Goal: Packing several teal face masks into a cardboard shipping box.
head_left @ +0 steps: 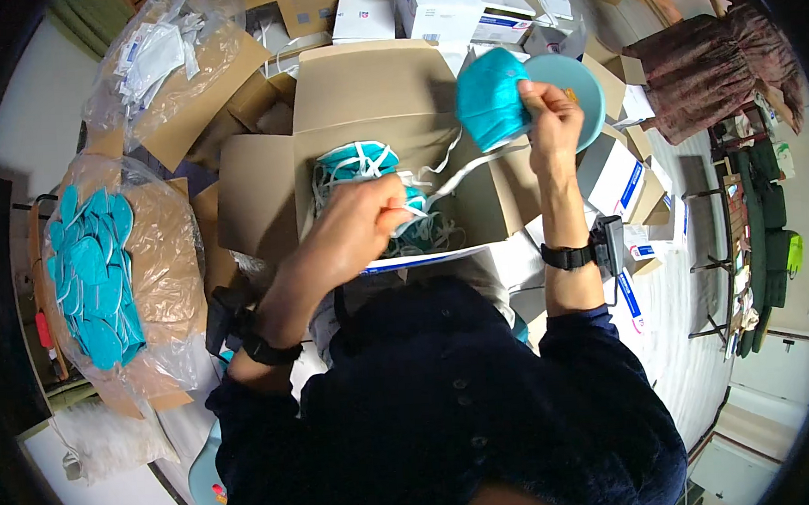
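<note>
My right hand (554, 123) pinches a teal cup-shaped face mask (491, 99) by its edge, above the right side of an open cardboard box (357, 89). A white strap (473, 167) runs from this mask down to my left hand (365, 216). The left hand is closed over the box, its fingertips on the strap. Under and beside it, more teal masks (360, 157) with tangled white straps lie inside the box. My left palm and fingers hide part of that pile.
At the left, a plastic-lined carton (170, 276) holds a heap of teal mask pieces (95, 262). Behind it is a bag of white pieces (156, 59). White cartons (441, 10) stand at the back, more (611, 173) at the right. A light blue stool (588, 79) is behind my right hand.
</note>
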Tool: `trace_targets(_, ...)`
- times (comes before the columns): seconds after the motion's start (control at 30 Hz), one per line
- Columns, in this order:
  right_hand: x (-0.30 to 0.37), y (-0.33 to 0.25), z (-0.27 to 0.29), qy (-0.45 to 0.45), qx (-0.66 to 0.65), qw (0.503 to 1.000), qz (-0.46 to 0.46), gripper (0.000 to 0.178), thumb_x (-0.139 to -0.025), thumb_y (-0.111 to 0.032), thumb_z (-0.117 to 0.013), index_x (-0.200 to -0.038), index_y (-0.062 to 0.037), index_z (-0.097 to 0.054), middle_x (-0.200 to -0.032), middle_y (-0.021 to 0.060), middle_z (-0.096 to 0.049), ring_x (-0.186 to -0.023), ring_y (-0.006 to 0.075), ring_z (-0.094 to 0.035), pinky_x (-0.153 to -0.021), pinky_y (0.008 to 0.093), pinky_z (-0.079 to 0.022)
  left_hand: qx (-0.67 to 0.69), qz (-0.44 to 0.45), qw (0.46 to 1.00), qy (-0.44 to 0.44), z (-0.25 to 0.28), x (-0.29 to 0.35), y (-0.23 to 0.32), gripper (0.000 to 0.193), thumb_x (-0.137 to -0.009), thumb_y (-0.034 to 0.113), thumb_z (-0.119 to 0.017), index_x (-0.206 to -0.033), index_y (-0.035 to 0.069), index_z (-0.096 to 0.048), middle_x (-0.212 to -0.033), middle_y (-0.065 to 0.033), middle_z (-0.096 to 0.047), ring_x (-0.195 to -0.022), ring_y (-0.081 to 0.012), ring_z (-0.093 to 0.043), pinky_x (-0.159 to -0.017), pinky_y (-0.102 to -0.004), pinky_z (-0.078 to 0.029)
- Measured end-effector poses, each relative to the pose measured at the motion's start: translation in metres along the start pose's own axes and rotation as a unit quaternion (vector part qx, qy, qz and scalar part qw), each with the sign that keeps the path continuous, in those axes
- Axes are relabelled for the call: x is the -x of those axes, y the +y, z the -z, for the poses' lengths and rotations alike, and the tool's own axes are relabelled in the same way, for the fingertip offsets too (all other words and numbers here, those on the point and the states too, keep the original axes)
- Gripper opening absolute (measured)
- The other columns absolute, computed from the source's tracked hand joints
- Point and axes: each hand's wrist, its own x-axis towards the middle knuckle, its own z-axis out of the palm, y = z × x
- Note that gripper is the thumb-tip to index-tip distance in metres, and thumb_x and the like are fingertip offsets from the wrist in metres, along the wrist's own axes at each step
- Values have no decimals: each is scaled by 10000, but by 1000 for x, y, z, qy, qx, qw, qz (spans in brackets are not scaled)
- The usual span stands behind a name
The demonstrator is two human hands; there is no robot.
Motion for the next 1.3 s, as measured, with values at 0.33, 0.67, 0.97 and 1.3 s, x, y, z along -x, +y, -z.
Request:
trace_targets(0.33,79,-33,-69,-170,-8,980,-99,261,-958,-226,-622,-818,-16,-691,-607,-33,-573,-537,31,-482,-475,198,-380,-77,55,982,163,-25,-34,20,351,-763,173,-790,-1045,16,-652,-904,-170,-683,-780,-242,-692,-660,-352,-540)
trace_targets(0.67,100,-20,-63,-289,1,957,-21,283,-804,118,-668,-1059,-2,-647,-811,-9,-622,-751,50,-558,-652,209,-462,349,146,913,152,-23,-31,-10,204,-944,143,-602,-1036,-24,-674,-886,-68,-696,-771,-136,-666,-711,-295,-588)
trace_targets(0.97,98,-37,-37,-331,43,940,-73,331,-807,176,-586,-1061,-26,-654,-777,-36,-542,-738,51,-496,-691,202,-430,236,121,927,266,-32,-24,-10,184,-936,219,-635,-933,45,-694,-586,-2,-559,-490,-86,-459,-452,-275,-375)
trace_targets(1.3,91,-53,-50,-250,192,946,73,222,-802,-28,-737,-1018,-8,-692,-765,74,-641,-721,111,-578,-631,261,-463,56,58,979,189,14,-19,-17,223,-946,222,-589,-1005,10,-553,-744,-198,-609,-622,-302,-613,-584,-373,-475)
